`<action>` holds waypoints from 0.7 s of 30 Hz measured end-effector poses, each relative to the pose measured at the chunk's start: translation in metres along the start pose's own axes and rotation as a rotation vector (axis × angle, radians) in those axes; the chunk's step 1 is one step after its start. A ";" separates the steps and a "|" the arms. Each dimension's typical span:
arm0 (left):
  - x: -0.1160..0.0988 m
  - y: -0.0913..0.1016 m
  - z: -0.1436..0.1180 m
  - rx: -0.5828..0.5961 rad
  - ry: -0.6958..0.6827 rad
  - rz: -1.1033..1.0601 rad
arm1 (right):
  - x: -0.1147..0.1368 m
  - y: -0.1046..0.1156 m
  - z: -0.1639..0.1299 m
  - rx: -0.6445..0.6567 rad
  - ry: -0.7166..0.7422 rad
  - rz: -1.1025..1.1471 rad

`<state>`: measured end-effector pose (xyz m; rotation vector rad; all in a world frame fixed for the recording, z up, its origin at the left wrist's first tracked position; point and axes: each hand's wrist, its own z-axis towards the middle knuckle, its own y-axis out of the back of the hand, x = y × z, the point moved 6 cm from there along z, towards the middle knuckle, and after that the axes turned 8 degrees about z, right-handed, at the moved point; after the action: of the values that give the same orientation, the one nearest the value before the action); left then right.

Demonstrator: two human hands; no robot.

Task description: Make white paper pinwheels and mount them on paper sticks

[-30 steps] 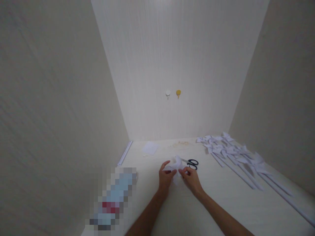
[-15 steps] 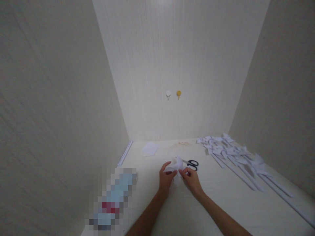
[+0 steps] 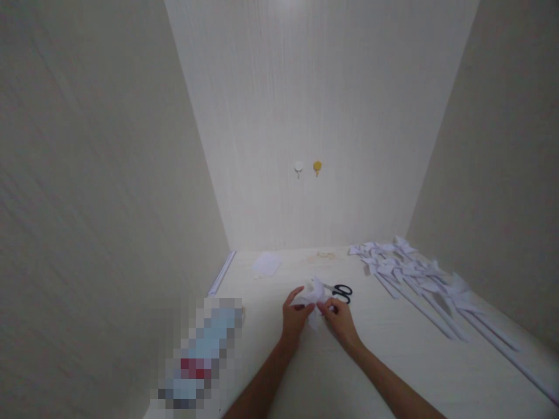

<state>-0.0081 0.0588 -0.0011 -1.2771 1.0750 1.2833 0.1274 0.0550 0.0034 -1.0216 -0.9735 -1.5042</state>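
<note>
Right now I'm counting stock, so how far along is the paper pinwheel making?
Done: a batch of finished paper pinwheels on sticks lies along the table's right side. In hand: the left hand and right hand pinch a folded white paper piece between them, beside the black scissors. Left: a loose white sheet near the back wall looks unused.

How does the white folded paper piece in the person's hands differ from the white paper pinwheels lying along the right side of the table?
The white folded paper piece is gripped between the left hand and right hand, while the white paper pinwheels lie untouched on the table. The held piece shows no stick; the pinwheels each have a long white stick. The held piece is single; the pinwheels form a row of several. Both are white folded paper.
</note>
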 end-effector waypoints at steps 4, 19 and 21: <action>0.000 0.002 0.000 -0.021 0.015 0.009 | -0.001 0.003 0.002 -0.057 -0.003 0.183; -0.001 -0.001 -0.001 -0.011 -0.001 0.087 | -0.014 0.010 0.005 -0.143 -0.003 0.244; -0.001 -0.002 -0.001 -0.008 -0.009 0.076 | -0.018 0.009 0.005 -0.133 -0.017 0.240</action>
<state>-0.0057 0.0577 0.0003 -1.2463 1.1222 1.3502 0.1393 0.0639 -0.0110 -1.2028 -0.7408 -1.3757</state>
